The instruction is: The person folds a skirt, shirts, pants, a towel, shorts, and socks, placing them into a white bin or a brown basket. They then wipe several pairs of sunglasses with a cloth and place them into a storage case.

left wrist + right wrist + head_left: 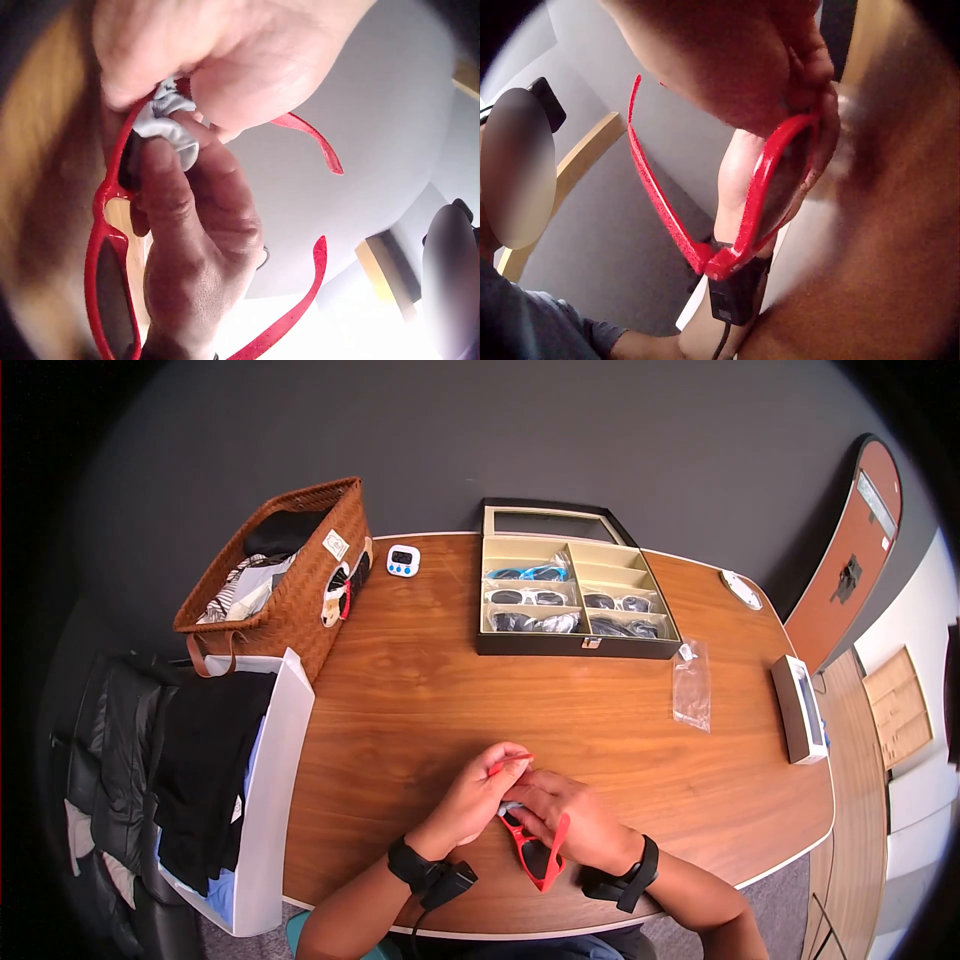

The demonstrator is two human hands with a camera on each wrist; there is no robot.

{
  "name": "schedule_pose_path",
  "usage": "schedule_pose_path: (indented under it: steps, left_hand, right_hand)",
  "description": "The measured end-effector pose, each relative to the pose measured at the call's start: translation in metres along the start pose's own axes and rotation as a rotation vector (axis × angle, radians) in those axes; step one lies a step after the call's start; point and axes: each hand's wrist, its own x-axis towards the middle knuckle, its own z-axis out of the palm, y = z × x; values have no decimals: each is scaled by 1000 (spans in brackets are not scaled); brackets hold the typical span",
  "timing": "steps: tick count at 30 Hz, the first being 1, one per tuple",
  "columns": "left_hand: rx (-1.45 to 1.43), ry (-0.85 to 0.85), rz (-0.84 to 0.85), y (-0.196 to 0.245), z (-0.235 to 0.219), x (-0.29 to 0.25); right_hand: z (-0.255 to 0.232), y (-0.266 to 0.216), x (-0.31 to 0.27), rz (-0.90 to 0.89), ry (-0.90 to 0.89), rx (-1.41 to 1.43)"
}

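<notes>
Red-framed sunglasses (541, 862) with dark lenses are held over the near part of the table, temples unfolded. My left hand (478, 798) grips the frame at one end. With thumb and fingers, my right hand (580, 822) pinches a light grey cloth (169, 129) against the lens beside that end, as the left wrist view shows. The other dark lens (112, 289) is uncovered. In the right wrist view the red frame (754, 202) partly hides behind my right hand (742, 60), and the cloth cannot be made out.
An open display case (578, 645) with several glasses stands at the back. A clear plastic bag (691, 690) lies right of it, a white box (797, 710) at the right edge. On the left are a wicker basket (290, 630), a timer (403, 561) and a white bin (270, 800) of clothes.
</notes>
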Motion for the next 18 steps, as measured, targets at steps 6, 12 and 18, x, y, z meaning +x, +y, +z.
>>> schedule_pose_path:
  steps: [6, 12, 18]
  left_hand:
    - [87, -24, 118, -6, -6, 5]
    - [40, 72, 123, 7, -9, 5]
    - [125, 140, 124, 12, -17, 7]
  right_hand:
    - [-5, 0, -4, 99, -211, 56]
    - [-22, -4, 0, 108, -214, 427]
    - [-20, -7, -3, 81, -577, 245]
